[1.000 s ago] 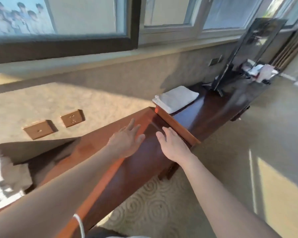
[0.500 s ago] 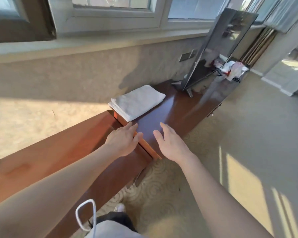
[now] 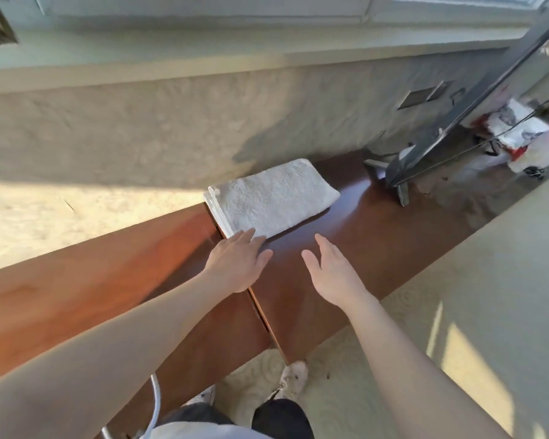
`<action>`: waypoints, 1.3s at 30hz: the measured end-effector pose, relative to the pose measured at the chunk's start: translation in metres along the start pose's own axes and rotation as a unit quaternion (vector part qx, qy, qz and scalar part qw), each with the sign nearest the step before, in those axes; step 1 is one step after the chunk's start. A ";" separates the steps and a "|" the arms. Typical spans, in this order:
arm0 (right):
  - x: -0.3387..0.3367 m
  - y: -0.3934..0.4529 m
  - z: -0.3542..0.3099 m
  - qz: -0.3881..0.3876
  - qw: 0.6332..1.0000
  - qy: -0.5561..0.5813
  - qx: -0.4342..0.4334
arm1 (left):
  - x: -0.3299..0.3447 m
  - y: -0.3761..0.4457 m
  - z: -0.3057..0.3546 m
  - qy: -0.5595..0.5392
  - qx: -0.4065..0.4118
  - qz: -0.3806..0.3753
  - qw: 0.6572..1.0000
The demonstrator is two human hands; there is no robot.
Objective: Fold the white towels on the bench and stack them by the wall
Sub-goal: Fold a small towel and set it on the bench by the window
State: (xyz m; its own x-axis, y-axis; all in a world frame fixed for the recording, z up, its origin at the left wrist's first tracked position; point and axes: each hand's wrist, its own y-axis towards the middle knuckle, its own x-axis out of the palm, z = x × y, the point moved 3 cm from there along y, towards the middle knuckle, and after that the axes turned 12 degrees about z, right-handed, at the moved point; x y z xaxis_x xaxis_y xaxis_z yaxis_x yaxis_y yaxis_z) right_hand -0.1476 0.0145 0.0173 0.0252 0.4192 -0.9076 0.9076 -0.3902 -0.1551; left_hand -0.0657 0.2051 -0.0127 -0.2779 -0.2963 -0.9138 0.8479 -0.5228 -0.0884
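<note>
A folded white towel lies on the dark wooden bench, its far edge against the textured wall. It appears to be a stack of folded layers, seen at its left edge. My left hand is flat with straight fingers, and its fingertips touch the towel's near corner. My right hand hovers open over the bare bench just in front of the towel, holding nothing.
A higher wooden surface adjoins the bench on the left, with a step edge under my left wrist. A flat screen on a stand leans at the right end, with clutter behind. Carpet lies on the right.
The view has shifted right and closer to the towel. Both hands have moved forward from the raised surface's edge to the towel, and my left fingertips now touch it.
</note>
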 end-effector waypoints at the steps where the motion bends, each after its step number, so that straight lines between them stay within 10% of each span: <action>1: 0.001 0.018 0.003 -0.006 1.000 -0.002 -0.011 | 0.003 0.012 -0.001 0.003 -0.007 0.000 1.000; 19: 0.066 0.250 0.055 -0.084 0.888 -0.102 -0.441 | 0.070 0.122 0.001 -0.004 -0.136 0.155 0.979; 30: 0.022 0.302 0.034 -0.013 0.875 -0.017 -0.484 | 0.029 0.121 -0.016 0.023 -0.264 0.137 0.954; 39: -0.032 0.268 -0.042 0.049 0.866 -0.071 -0.493 | -0.053 0.072 -0.027 0.036 -0.291 0.293 0.910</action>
State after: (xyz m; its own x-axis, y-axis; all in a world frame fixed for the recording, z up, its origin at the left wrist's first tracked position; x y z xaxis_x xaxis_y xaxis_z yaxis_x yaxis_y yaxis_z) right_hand 0.1122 -0.0694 0.0212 0.1344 0.2922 -0.9469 0.8226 0.4999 0.2710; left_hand 0.0218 0.2047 0.0187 0.3109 -0.3236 -0.8937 0.9426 0.2258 0.2462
